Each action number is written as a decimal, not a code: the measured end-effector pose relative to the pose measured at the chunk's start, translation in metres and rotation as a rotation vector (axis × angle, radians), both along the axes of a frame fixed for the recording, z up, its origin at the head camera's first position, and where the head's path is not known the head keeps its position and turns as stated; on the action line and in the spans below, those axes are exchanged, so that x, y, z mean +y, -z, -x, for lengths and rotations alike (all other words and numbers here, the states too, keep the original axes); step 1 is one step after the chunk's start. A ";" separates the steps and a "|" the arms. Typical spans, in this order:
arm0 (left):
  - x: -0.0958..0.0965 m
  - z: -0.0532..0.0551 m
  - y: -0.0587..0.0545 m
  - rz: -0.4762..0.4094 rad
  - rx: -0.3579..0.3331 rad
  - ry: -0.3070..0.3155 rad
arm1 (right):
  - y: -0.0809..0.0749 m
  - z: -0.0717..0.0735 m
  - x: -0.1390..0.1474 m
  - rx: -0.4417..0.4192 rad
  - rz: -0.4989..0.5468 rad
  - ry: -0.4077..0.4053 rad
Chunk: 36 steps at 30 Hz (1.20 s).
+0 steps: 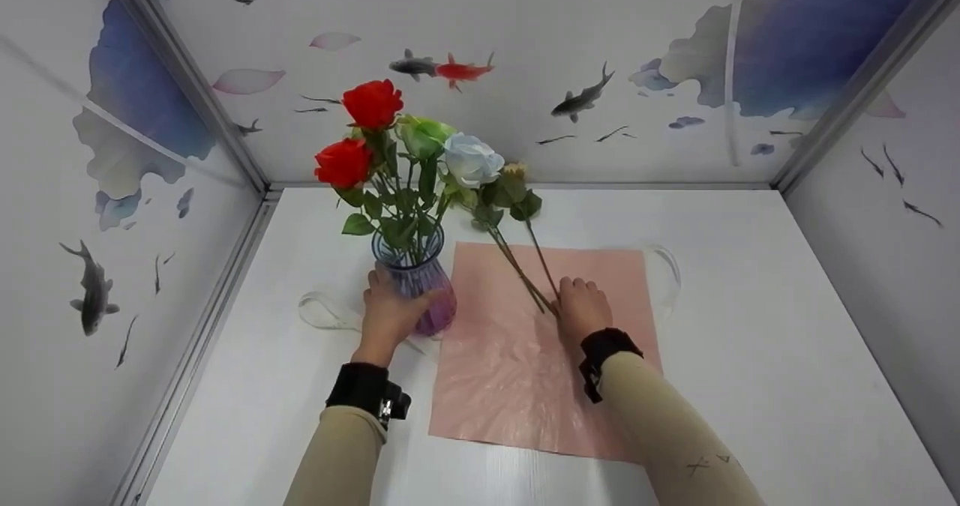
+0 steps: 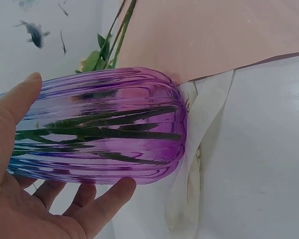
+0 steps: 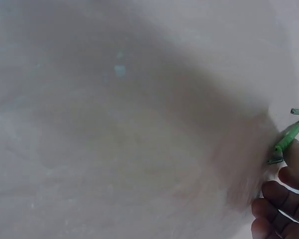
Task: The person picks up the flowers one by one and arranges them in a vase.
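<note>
A ribbed glass vase [image 1: 439, 300], blue at the top and purple below, stands at the left edge of a pink paper sheet [image 1: 510, 386]. My left hand [image 1: 390, 312] grips it, thumb on one side and fingers on the other; stems show through the glass [image 2: 109, 134]. Two red roses [image 1: 373, 103] and a green-tinged rose [image 1: 424, 137] rise above the vase. A pale blue rose [image 1: 472, 160] leans right; whether its stem is in the vase is unclear. Over the paper, my right hand [image 1: 585, 309] pinches the lower ends of a few green stems [image 3: 291, 135], their leafy heads pointing away.
A white ribbon [image 1: 322, 312] loops out left of the vase, and another loop [image 1: 671, 266] lies past the paper's right edge. The white table [image 1: 750, 326] is enclosed by printed panels with fish [image 1: 581, 101] on the back and sides.
</note>
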<state>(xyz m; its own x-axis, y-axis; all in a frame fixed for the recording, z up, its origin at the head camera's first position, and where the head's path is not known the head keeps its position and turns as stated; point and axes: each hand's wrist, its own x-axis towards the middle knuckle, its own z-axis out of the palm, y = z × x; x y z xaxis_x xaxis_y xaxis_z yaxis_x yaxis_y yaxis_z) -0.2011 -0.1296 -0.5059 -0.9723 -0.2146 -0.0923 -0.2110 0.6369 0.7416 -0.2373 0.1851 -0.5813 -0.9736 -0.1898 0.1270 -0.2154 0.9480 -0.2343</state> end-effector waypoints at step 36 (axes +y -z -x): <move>0.000 0.001 0.000 -0.009 -0.018 0.004 | -0.011 0.012 0.022 -0.328 0.473 0.223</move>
<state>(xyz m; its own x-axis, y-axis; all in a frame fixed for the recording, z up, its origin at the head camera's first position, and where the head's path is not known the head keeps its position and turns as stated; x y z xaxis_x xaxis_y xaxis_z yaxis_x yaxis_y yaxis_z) -0.2019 -0.1297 -0.5059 -0.9713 -0.2100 -0.1119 -0.2220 0.6308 0.7435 -0.2491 0.2071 -0.5700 -0.9859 0.0267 -0.1655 0.1309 0.7393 -0.6605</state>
